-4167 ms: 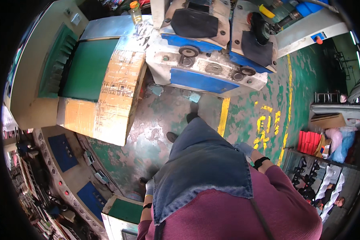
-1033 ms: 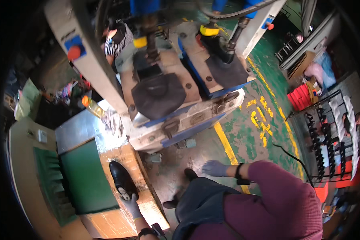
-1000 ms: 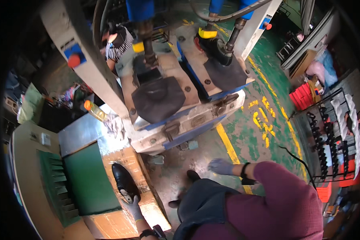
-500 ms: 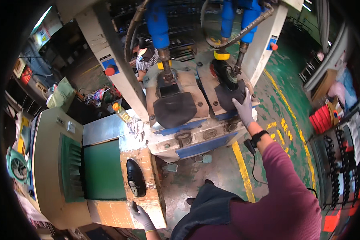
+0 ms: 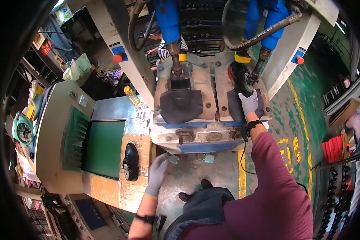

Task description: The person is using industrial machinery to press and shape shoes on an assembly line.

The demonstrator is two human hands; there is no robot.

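**Two gloved hands, one shoe, one press**

A black shoe (image 5: pixel 131 161) lay sole-up on the cardboard-covered worktop (image 5: pixel 108 188), beside a green belt (image 5: pixel 104 149), just left of the left hand's fingers. The left hand (image 5: pixel 157 169), in a grey glove, hung over the worktop's right edge with fingers loosely spread, gripping nothing. Above those fingers stood a bottle (image 5: pixel 133 96) with an orange cap. Farther right, the right hand (image 5: pixel 249 103) rested flat on a dark pad (image 5: pixel 232 105) of the press (image 5: pixel 196 132), fingers extended and holding nothing. A second dark pad (image 5: pixel 181 105) lay left of those fingers.
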